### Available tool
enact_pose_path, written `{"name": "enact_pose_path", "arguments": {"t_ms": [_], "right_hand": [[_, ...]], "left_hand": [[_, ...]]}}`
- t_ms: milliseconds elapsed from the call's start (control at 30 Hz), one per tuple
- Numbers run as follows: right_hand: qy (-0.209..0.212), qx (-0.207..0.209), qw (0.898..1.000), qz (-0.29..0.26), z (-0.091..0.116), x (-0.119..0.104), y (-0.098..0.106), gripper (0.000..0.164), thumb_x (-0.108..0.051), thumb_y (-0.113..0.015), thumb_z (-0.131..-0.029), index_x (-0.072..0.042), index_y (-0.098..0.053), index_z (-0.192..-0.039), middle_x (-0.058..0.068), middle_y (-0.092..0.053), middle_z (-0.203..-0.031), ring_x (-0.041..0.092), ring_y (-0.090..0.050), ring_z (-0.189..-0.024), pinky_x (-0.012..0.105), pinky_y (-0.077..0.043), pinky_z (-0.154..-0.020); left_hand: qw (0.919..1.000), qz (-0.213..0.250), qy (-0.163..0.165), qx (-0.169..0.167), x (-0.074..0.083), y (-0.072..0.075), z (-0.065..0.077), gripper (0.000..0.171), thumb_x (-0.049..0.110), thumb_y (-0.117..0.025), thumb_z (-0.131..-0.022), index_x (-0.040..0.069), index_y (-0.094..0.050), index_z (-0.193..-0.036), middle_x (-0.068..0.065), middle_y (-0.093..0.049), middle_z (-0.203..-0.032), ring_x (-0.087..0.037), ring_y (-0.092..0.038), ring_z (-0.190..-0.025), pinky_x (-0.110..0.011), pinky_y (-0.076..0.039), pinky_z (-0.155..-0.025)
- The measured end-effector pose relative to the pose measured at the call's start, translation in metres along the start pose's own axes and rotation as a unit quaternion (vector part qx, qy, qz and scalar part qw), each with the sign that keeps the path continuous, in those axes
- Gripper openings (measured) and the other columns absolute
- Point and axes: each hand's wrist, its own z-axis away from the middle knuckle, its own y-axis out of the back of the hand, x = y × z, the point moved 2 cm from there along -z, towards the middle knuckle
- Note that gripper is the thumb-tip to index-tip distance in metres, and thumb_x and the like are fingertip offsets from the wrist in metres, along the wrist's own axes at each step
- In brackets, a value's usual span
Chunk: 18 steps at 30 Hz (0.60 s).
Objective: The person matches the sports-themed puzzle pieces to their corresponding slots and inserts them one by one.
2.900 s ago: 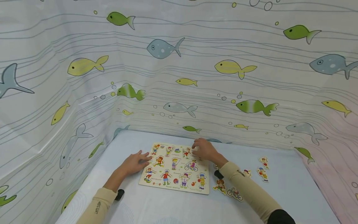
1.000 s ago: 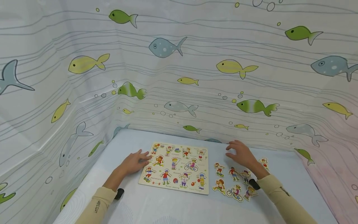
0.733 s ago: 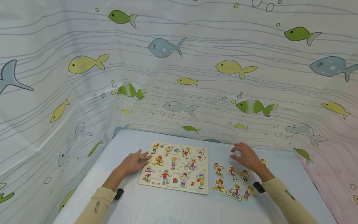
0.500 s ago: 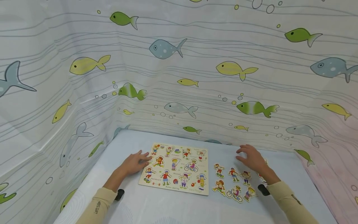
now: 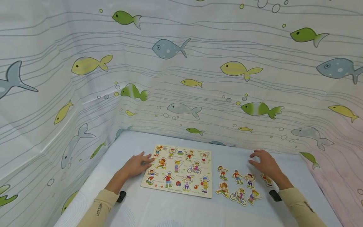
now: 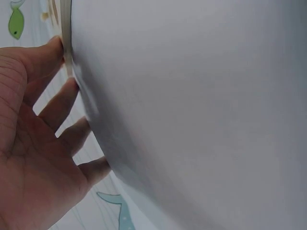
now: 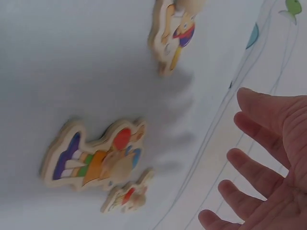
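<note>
Right hand (image 5: 263, 162) has shifted farther right of puzzle board (image 5: 169, 165), fingers spread. Loose pieces (image 5: 238, 177) lie on desk (image 5: 158, 208), right of board; one partly hidden by right wrist. Left fingers (image 5: 146, 158) spread at board's left edge, board mostly cut off in left-wrist view. Fish-print backdrop (image 5: 210, 94) runs out of frame.

Your board (image 5: 170, 164) is cream with a multicoloured cartoon pattern. Right of the board, your loose pieces (image 5: 239, 197) show red, orange, purple and green, with pale edges. The bench (image 5: 170, 208) beneath the board is pale blue and white; the backdrop (image 5: 170, 75) behind it is white, wavy-lined, with green, yellow and blue fish (image 5: 124, 18).
</note>
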Motion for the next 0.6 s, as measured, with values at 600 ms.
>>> {"name": "enact_pose_path", "arguments": {"t_ms": [600], "right_hand": [[-0.072, -0.027, 0.997, 0.016, 0.013, 0.039, 0.007, 0.028, -0.018, -0.072, -0.090, 0.003, -0.069, -0.108, 0.036, -0.050, -0.130, 0.056, -0.043, -0.119, 0.070, -0.037, -0.094]], "left_hand": [[1.0000, -0.007, -0.003, 0.002, -0.003, -0.002, -0.001, 0.034, 0.026, -0.066, -0.095, 0.012, -0.068, -0.126, -0.013, -0.054, -0.141, -0.051, -0.035, -0.135, -0.078, -0.021, -0.101]]}}
